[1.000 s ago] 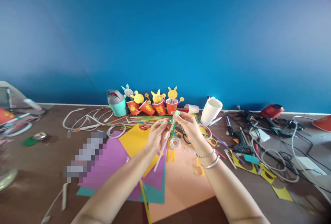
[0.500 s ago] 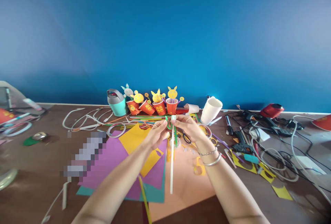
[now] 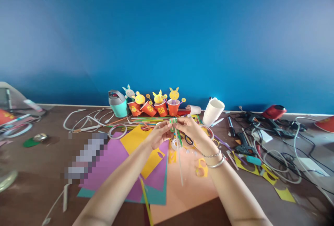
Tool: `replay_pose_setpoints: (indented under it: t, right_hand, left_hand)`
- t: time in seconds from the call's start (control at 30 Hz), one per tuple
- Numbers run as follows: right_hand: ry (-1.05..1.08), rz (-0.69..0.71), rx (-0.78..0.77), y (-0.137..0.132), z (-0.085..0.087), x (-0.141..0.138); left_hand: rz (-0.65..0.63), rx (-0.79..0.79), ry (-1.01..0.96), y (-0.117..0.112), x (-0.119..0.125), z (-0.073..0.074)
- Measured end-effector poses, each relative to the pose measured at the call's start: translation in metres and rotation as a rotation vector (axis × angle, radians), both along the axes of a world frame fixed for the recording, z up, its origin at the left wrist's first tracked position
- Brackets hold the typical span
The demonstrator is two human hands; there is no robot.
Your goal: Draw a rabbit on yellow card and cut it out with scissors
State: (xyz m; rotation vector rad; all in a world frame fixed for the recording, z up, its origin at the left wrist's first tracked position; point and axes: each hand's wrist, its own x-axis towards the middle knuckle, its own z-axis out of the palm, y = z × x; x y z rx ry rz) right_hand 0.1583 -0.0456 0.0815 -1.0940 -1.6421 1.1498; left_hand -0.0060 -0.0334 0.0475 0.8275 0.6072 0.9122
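My left hand (image 3: 161, 134) is closed in a pinch on a curled green strip (image 3: 172, 125), held up over the table. Close beside it, my right hand (image 3: 189, 127) pinches a long thin white stick (image 3: 180, 166) at its upper end, together with the green strip. The stick hangs down, slightly tilted, over a peach sheet of paper (image 3: 188, 191). One green end (image 3: 180, 139) points down alongside the stick. Fingers partly hide where the two pieces meet. Below the hands lie a roll of clear tape (image 3: 176, 144) and dark-handled scissors (image 3: 189, 140).
Red paper cups (image 3: 173, 107) with yellow animal faces stand behind, near a teal container (image 3: 118, 107) and a white cup (image 3: 213, 111). Purple sheets (image 3: 104, 163) and yellow paper (image 3: 135, 140) lie left. Glue guns (image 3: 244, 144), cables and yellow scraps (image 3: 285, 194) lie right.
My hands have come closer together, and the green strip now meets the white stick's top. The stick's lower end has swung right.
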Motion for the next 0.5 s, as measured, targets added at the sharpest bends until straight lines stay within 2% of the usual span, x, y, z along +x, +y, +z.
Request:
replay_pose_setpoints:
  t: [0.13,0.23,0.37,0.5]
  right_hand:
    - [-0.014,-0.021,0.149,0.003,-0.006,-0.005]
    - [-0.071,-0.038,0.206,0.000,-0.003,-0.007]
    - [-0.113,0.006,0.182,-0.006,0.002,-0.005]
    - [-0.004,0.017,0.054,-0.007,0.000,-0.007]
  left_hand:
    - [0.097,0.070,0.041,-0.003,0.003,0.006]
    - [0.154,0.093,0.031,-0.005,0.005,0.010]
    - [0.280,0.059,-0.073,-0.005,0.005,0.015]
    - [0.333,0.037,-0.097,-0.003,0.005,0.018]
